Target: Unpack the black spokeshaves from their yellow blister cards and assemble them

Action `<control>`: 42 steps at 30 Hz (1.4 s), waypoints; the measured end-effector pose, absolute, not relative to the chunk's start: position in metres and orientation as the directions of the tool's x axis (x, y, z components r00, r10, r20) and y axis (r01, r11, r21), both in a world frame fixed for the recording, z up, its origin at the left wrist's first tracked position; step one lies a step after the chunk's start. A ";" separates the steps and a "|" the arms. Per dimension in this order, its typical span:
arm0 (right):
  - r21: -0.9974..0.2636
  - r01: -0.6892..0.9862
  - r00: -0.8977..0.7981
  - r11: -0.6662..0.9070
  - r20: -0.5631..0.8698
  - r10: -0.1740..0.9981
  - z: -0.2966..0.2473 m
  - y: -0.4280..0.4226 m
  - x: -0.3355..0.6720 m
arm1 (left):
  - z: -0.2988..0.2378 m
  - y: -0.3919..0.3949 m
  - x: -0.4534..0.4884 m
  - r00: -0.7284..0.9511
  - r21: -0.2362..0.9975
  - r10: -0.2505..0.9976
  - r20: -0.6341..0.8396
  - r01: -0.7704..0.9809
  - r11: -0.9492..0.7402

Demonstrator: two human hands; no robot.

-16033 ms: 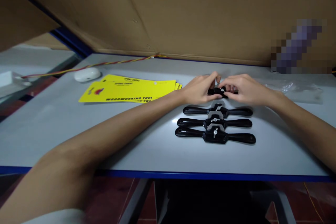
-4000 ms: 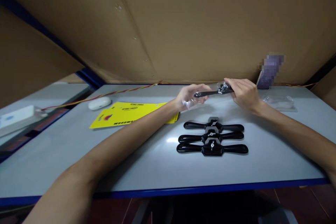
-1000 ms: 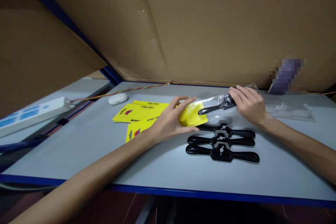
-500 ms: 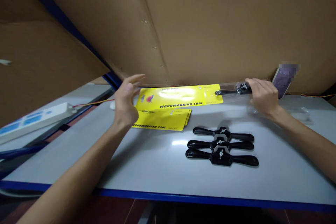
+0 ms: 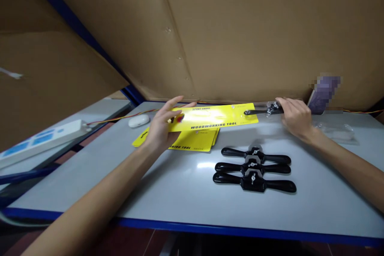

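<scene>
A yellow backing card (image 5: pixel 213 117) printed "SPOKE SHAVE" and "WOODWORKING TOOL" is held nearly level above the table. My left hand (image 5: pixel 162 124) is at its left end, thumb across the front and some straight fingers behind the top edge. My right hand (image 5: pixel 297 118) is closed around the right end of a clear plastic blister (image 5: pixel 264 112) joined to the card; its fingertips hide part of it. Inside the blister lies a black spokeshave (image 5: pixel 258 111). Beneath the card rests a stack of yellow cards (image 5: pixel 198 142). Three black spokeshaves (image 5: pixel 253 164) lie in a column nearer me.
Clear plastic packaging (image 5: pixel 339 132) lies by my right forearm. A phone (image 5: pixel 321 96) leans against the cardboard wall (image 5: pixel 255 28) behind. A white oval case (image 5: pixel 139 120) and a white power strip (image 5: pixel 45 140) are on the left. The grey table (image 5: pixel 180 200) has a blue front edge.
My left hand has moved right, onto the card's left end, uncovering the white case and more of the card stack. The card and my right hand have shifted only slightly.
</scene>
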State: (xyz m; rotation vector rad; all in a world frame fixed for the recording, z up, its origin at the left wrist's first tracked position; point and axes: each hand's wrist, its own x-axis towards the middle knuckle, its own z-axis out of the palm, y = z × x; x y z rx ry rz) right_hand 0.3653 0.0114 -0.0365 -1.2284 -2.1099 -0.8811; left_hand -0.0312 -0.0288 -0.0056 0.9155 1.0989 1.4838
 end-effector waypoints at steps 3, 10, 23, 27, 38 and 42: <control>0.264 0.882 -0.451 0.390 0.713 0.537 -0.038 0.009 0.359 | -0.011 -0.031 -0.025 -0.138 0.965 0.990 -0.006 -0.262 -0.031; 0.311 0.848 -0.514 0.429 0.683 0.519 -0.046 -0.002 0.341 | -0.021 -0.038 -0.008 -0.109 0.968 0.992 -0.070 -0.247 0.042; 0.350 0.818 -0.567 0.457 0.628 0.533 -0.044 -0.012 0.330 | -0.037 -0.039 -0.004 -0.071 0.962 0.992 -0.103 -0.261 0.081; 0.347 0.807 -0.584 0.478 0.588 0.559 -0.038 -0.017 0.329 | -0.026 -0.042 -0.009 -0.080 0.959 0.996 -0.050 -0.281 0.026; 0.134 0.775 -0.626 0.618 0.300 0.720 -0.026 -0.022 0.322 | -0.023 -0.034 -0.017 -0.075 0.963 0.991 -0.107 -0.256 0.085; 0.113 0.770 -0.632 0.628 0.274 0.725 -0.032 -0.018 0.322 | -0.028 -0.030 -0.014 -0.071 0.947 0.983 -0.168 -0.289 0.141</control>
